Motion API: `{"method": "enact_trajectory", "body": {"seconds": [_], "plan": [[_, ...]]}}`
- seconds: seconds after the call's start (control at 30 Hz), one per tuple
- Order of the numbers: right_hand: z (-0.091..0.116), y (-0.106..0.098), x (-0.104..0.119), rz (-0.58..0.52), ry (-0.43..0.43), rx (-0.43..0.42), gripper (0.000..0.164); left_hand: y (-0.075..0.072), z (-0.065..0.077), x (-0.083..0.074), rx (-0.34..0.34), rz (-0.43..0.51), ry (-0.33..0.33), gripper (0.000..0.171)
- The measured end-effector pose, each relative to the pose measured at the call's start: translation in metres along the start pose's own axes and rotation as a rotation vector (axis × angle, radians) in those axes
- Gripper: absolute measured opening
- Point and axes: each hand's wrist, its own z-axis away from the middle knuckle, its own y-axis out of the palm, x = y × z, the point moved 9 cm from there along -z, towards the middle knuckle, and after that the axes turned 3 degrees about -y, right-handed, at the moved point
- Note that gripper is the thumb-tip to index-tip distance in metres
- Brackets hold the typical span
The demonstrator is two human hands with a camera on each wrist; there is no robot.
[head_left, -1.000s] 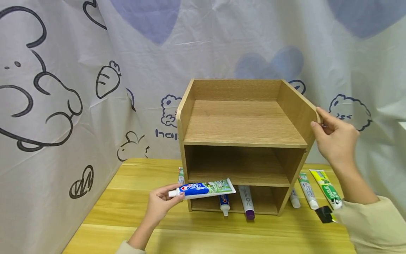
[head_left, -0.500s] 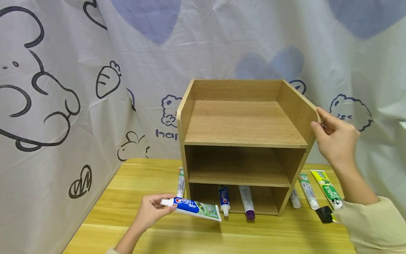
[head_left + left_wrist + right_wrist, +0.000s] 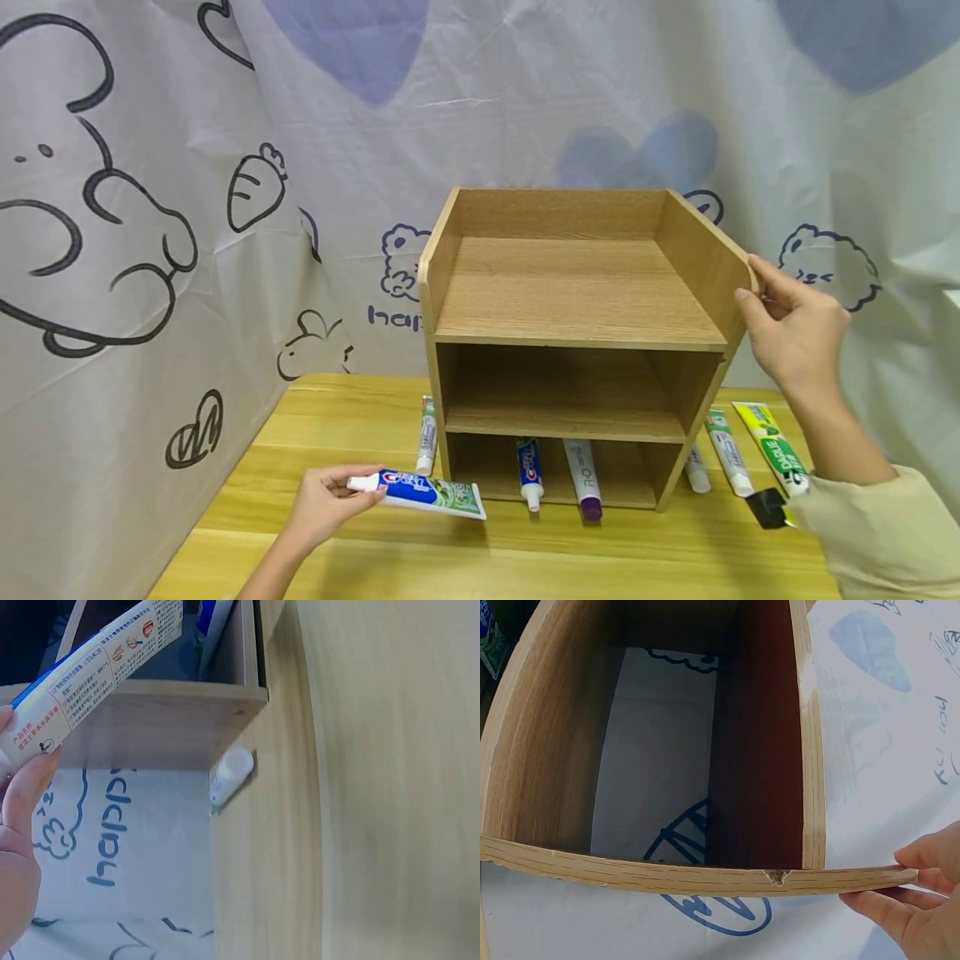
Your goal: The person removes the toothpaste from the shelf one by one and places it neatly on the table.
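A white cloth (image 3: 352, 158) printed with pale blue hearts and dark line drawings of a carrot and animals hangs behind and to the left. In front of it runs the yellowish wood-grain surface (image 3: 585, 554). On this stands a light-brown wooden shelf unit (image 3: 581, 292), its top tray walled at the back and sides above two open compartments; a chip marks the front edge of its right panel. The right hand (image 3: 798, 333) pinches that panel near the top. The left hand (image 3: 326, 504) pinches a toothpaste tube (image 3: 423, 492) at its white cap end, in the air before the unit's lower left corner. The tube is blue near the cap, green toward its flat end, and white underneath with red and black print. A yellow-green tube (image 3: 772, 446) lies right of the unit; a purple-capped tube (image 3: 582, 475) and a blue tube (image 3: 529, 467) protrude from the bottom compartment.
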Motion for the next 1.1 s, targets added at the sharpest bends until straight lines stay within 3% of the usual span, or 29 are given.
{"method": "enact_trajectory", "body": {"seconds": [0.37, 0.53, 0.6, 0.67, 0.73, 0.8, 0.9, 1.0, 1.1], "plan": [[-0.001, -0.001, -0.003, 0.018, 0.016, 0.010, 0.039, -0.032, 0.006, 0.014, -0.112, -0.052, -0.063, 0.033], [-0.001, -0.001, -0.002, 0.019, 0.016, 0.010, 0.039, -0.046, 0.009, 0.018, -0.203, -0.089, -0.085, 0.033], [-0.001, -0.001, -0.001, 0.018, 0.008, 0.005, 0.039, -0.050, 0.010, 0.021, -0.238, -0.092, -0.085, 0.033], [-0.001, -0.001, -0.001, 0.018, 0.003, 0.004, 0.039, -0.055, 0.009, 0.027, -0.244, -0.070, -0.046, 0.033], [-0.001, -0.001, -0.001, 0.012, -0.013, -0.004, 0.038, -0.063, 0.001, 0.049, -0.254, -0.050, 0.000, 0.033], [-0.001, -0.002, 0.000, 0.006, -0.026, -0.012, 0.038, -0.074, -0.010, 0.082, -0.280, -0.051, 0.047, 0.033], [0.000, -0.004, 0.001, -0.001, -0.038, -0.022, 0.038, -0.092, -0.028, 0.135, -0.360, -0.067, 0.042, 0.037], [0.000, -0.003, 0.001, 0.000, -0.031, -0.017, 0.038, -0.100, -0.033, 0.158, -0.443, -0.057, 0.015, 0.040], [0.000, -0.002, 0.001, -0.001, -0.034, -0.014, 0.038, -0.100, -0.032, 0.157, -0.501, -0.005, 0.037, 0.039]]}}
